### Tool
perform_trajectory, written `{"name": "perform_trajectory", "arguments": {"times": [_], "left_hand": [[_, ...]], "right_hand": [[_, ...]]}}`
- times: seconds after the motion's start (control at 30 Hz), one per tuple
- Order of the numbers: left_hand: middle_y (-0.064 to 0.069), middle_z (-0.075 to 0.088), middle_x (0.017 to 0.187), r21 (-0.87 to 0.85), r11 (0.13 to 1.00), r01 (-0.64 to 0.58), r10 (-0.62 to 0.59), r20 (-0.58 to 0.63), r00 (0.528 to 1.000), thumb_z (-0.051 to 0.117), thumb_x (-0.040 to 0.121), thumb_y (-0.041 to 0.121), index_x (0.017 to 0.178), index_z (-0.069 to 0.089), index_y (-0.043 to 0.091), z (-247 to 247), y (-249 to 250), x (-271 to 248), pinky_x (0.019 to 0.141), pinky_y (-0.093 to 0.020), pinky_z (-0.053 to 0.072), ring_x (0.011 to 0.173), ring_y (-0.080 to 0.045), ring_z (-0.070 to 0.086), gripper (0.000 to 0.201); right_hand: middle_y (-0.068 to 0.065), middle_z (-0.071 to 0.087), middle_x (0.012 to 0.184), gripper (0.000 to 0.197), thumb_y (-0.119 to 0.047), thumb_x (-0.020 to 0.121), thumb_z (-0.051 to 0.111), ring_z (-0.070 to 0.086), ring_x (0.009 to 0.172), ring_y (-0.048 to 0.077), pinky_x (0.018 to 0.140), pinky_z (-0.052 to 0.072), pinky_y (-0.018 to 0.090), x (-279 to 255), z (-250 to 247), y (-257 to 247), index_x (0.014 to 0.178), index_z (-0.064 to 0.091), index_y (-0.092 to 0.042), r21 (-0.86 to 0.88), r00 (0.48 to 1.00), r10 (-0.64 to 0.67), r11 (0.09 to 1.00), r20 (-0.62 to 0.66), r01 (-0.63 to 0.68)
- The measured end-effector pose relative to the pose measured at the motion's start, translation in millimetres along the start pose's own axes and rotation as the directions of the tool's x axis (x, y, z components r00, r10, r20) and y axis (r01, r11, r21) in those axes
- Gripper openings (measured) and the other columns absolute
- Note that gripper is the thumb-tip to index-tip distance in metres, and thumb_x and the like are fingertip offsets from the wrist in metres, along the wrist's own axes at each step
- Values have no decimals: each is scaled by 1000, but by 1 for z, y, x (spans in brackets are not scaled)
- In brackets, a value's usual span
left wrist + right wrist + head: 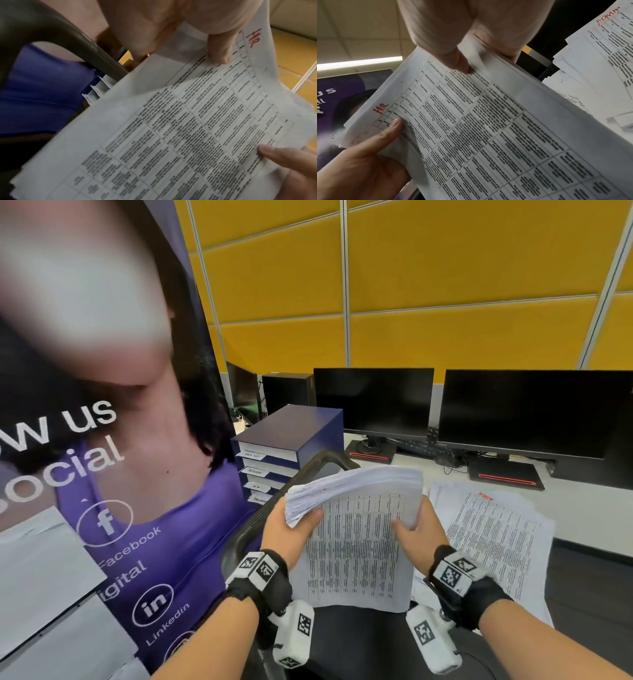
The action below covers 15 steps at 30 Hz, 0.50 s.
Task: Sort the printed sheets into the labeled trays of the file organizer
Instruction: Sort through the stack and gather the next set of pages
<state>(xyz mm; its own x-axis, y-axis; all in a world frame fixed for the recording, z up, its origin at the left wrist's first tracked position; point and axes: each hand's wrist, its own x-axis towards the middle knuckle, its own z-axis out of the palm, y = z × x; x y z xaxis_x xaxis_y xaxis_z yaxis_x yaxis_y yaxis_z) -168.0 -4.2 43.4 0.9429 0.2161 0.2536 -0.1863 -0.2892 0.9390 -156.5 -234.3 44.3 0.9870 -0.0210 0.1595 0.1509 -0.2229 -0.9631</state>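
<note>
I hold a thick stack of printed sheets (356,549) upright over a chair, its top edge bent back. My left hand (291,529) grips the stack's left edge, thumb on the front page. My right hand (416,530) grips the right edge the same way. The front page is a dense table with "HR" (381,108) written in red at its corner. The dark blue file organizer (291,440) stands beyond my left hand, with several labeled trays facing left. More printed sheets (493,529), marked in red, lie spread on the white desk (589,508) at right.
Two dark monitors (373,402) (534,412) stand at the back of the desk. A black chair's backrest (318,463) rises between me and the organizer. A tall purple banner (102,474) fills the left side. Yellow wall panels are behind.
</note>
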Motion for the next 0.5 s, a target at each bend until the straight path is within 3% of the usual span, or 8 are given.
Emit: {"name": "perform_trajectory", "arguments": {"times": [0.1, 0.23, 0.37, 0.5], "left_hand": [[7, 69, 107, -73, 997, 11, -13, -37, 999, 71, 82, 21, 114, 61, 27, 6, -1, -4, 71, -18, 52, 95, -8, 67, 34], [7, 69, 107, -119, 992, 40, -50, -79, 996, 73, 80, 22, 113, 62, 27, 11, -9, -6, 80, -25, 52, 97, -9, 66, 36], [7, 66, 111, -71, 997, 33, -40, -106, 994, 73, 80, 24, 117, 58, 22, 14, -14, -8, 85, -25, 48, 102, -7, 62, 40], [5, 63, 114, -2, 1000, 22, -22, -114, 993, 68, 84, 14, 123, 55, 19, 13, -11, -7, 89, -24, 44, 107, -10, 60, 41]], "right_hand": [[-5, 60, 105, 47, -2, 88, 55, 60, 94, 11, 74, 49, 22, -1, 1, 3, 127, 39, -21, -8, 1000, 12, 1000, -11, -13], [-7, 61, 107, 51, 1, 85, 54, 60, 98, 10, 85, 51, 31, -5, 1, 5, 127, 39, -26, -22, 1000, 12, 1000, 10, -12], [-10, 59, 105, 47, 0, 88, 52, 58, 97, 7, 83, 48, 27, -8, -1, 9, 125, 39, -26, -42, 999, 17, 999, 41, -16], [-13, 57, 103, 44, 0, 89, 50, 57, 95, 4, 77, 46, 19, -6, 0, 9, 125, 39, -24, -62, 999, 12, 998, 47, -9]]}}
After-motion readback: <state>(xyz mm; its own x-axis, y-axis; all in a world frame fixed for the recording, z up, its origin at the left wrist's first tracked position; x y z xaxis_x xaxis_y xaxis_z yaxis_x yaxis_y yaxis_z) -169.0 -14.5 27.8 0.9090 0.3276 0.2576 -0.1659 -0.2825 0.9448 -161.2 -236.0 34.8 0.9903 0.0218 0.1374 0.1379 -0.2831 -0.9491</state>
